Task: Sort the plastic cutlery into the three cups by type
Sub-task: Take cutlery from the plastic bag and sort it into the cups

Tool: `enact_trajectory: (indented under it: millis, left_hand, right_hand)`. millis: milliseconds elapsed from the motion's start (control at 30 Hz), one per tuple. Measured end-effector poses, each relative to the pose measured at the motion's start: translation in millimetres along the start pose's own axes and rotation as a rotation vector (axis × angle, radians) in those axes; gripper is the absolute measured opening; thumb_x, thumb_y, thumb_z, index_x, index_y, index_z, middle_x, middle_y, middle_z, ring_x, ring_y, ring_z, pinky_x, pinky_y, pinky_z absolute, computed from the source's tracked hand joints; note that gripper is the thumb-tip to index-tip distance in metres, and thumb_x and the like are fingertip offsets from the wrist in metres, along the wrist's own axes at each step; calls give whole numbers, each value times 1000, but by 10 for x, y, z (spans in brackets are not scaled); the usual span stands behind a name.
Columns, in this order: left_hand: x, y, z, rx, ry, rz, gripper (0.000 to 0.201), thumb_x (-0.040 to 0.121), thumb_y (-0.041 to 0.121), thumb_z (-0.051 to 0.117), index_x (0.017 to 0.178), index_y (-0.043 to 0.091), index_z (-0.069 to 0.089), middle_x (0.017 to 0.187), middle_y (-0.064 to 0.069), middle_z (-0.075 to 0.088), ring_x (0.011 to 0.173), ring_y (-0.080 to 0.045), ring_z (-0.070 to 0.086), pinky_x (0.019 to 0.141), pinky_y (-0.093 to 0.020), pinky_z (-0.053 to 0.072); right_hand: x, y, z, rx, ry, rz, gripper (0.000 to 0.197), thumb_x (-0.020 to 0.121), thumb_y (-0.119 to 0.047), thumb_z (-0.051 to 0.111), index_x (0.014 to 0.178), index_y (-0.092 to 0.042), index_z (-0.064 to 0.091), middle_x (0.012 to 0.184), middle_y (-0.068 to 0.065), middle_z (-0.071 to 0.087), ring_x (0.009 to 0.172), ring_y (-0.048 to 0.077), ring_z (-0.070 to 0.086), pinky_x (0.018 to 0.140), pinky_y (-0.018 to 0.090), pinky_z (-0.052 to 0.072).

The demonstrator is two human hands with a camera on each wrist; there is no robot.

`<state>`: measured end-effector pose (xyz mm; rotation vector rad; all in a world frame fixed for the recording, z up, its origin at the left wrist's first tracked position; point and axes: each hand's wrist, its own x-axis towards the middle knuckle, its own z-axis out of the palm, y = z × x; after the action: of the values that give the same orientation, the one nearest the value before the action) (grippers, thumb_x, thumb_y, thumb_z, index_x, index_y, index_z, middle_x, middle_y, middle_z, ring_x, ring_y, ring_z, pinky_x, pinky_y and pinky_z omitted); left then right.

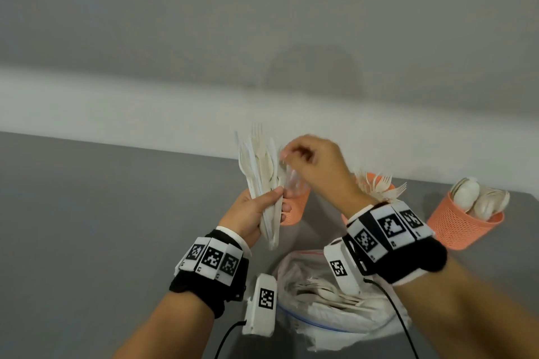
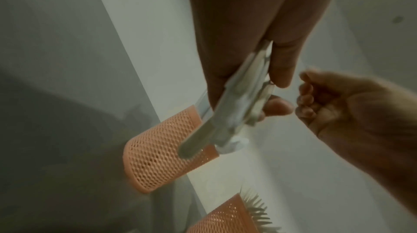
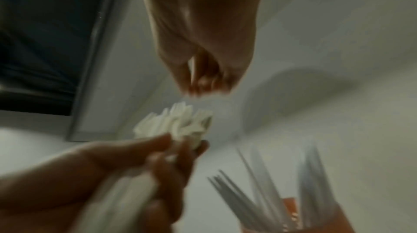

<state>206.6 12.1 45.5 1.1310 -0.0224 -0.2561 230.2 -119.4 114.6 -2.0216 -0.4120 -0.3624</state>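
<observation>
My left hand [image 1: 253,210] grips the cutlery bundle [image 1: 259,166] upright above the counter [image 1: 102,213], and my right hand [image 1: 313,166], fingers curled just beside its tips, seems to pinch one piece.

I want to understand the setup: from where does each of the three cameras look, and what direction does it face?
Head: looks forward and down at both hands, left hand gripping the cutlery bundle, right hand, three cups.
Left wrist: looks along the left hand at the bundle and an orange cup.
Right wrist: looks along the right hand toward the bundle.
Shared: all show the bundle.
</observation>
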Motion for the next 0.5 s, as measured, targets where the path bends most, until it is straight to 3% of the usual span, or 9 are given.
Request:
enact_trajectory:
  millis: [67,133,200,367,433,500]
  left_hand:
    - [-15,0,54,0,0,17,15,91,9,52,100,8,64,70,-5,68,57,-11,64,56,-24,54]
    - [-44,11,105,-10,-37,34,19,91,4,50,102,8,65,66,-8,65,60,-16,62,60,-25,54]
    - [-87,31,143,-23,-77,32,26,90,0,47,108,7,63,68,-9,64,64,-17,62,64,-26,56]
    - [-172,52,221,-54,-123,12,22,90,-5,43,109,-4,55,76,-15,54,68,-21,55,65,-26,54]
    - [-173,41,237,-77,-105,-7,24,90,-4,45,113,-6,53,73,-12,57,65,-19,56,64,-27,53]
    - [-167,37,235,-99,-83,-24,20,90,-2,46,106,-2,58,74,-9,62,64,-18,57,63,-28,50]
  right_hand:
    - [-121,-52,49,-79,-137,102,10,82,-8,67,91,-5,68,68,-4,58,57,7,52,63,15,50]
    - [-194,-37,73,-140,-144,139,12,83,-9,66,96,-8,65,62,-10,52,52,5,51,51,1,41]
    - [-221,-29,75,-178,-158,165,8,84,-8,64,91,-5,64,60,-7,52,50,10,53,45,0,38]
    - [-267,-49,72,-189,-140,231,13,92,-11,48,80,-5,50,58,-1,52,40,6,51,40,8,36]
    - [-264,-68,57,-131,-106,265,15,95,-12,42,80,-10,41,65,4,52,48,14,54,49,14,45]
    - [-259,-95,28,-80,-75,288,16,97,-14,37,82,-11,37,74,13,57,60,25,59,66,35,55]
